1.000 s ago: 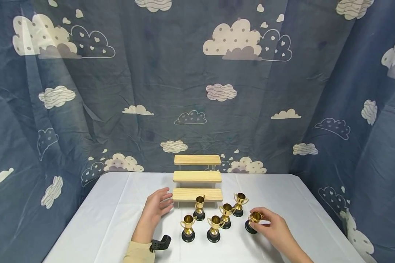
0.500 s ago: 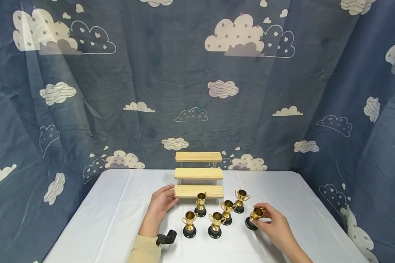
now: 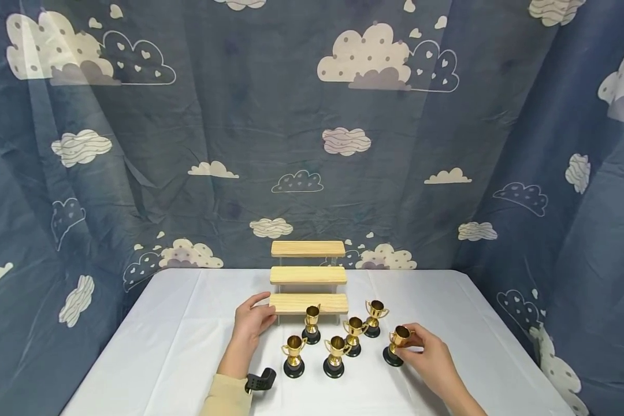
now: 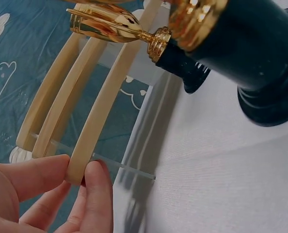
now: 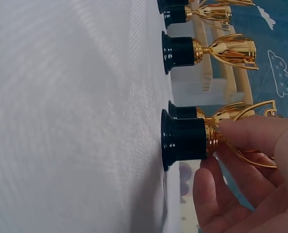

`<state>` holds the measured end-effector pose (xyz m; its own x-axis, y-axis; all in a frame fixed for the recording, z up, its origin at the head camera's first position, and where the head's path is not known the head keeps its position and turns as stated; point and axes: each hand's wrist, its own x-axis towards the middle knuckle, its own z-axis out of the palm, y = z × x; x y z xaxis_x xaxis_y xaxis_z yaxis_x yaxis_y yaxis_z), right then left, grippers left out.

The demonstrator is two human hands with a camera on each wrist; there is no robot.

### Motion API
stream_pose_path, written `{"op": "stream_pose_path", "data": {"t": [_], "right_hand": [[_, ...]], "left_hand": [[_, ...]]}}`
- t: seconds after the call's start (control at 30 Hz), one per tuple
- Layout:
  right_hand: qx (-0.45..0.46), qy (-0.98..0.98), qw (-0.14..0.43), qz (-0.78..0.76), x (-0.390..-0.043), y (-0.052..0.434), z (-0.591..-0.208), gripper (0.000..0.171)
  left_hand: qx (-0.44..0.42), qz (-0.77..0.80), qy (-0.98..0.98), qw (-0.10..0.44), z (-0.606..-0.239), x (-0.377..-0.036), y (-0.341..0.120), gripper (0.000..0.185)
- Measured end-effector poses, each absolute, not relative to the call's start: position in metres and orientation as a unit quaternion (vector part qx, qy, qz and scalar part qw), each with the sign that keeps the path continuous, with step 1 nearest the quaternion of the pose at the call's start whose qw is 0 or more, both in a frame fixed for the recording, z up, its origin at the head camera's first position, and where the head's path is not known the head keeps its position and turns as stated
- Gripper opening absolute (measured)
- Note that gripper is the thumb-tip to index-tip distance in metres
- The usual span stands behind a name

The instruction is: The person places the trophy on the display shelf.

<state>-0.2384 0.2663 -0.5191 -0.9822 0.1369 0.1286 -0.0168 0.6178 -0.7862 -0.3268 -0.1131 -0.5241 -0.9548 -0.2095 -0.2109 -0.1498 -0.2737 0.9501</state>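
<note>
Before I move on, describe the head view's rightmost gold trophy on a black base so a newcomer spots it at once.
On the cloth-covered white table, find the stand with three pale wooden shelves. The two-handled gold trophy is in front of it, off to the right. Unlike the five matching trophies, it is held in the person's bare right hand.

Left hand (image 3: 250, 323), earlier spread, now pinched round the lowest shelf (image 3: 290, 303)
</note>
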Motion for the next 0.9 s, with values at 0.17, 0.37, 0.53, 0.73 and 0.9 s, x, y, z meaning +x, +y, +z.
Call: {"op": "stream_pose_path", "data": {"t": [0.17,0.37,0.53,0.73,0.9], "right_hand": [[-0.047,-0.893,0.084,0.44,-0.2394,0.2659,-0.5216,0.042],[-0.05,-0.892,0.087,0.441,-0.2409,0.2677,-0.5233,0.039],[-0.043,-0.892,0.088,0.441,-0.2418,0.2659,-0.5244,0.039],[-0.041,-0.893,0.089,0.439,-0.2414,0.2663,-0.5252,0.04],[-0.033,-0.892,0.1,0.439,-0.2378,0.2694,-0.5253,0.04]], "left_hand": [[0.141,-0.784,-0.605,0.013,-0.5267,-0.3268,-0.1144,0.054],[0.132,-0.784,-0.607,0.012,-0.5276,-0.3252,-0.1163,0.054],[0.137,-0.776,-0.616,0.022,-0.5277,-0.3217,-0.1191,0.053],[0.131,-0.79,-0.599,0.024,-0.5283,-0.3224,-0.1196,0.052],[0.129,-0.801,-0.585,0.017,-0.5304,-0.325,-0.1169,0.051]]}}
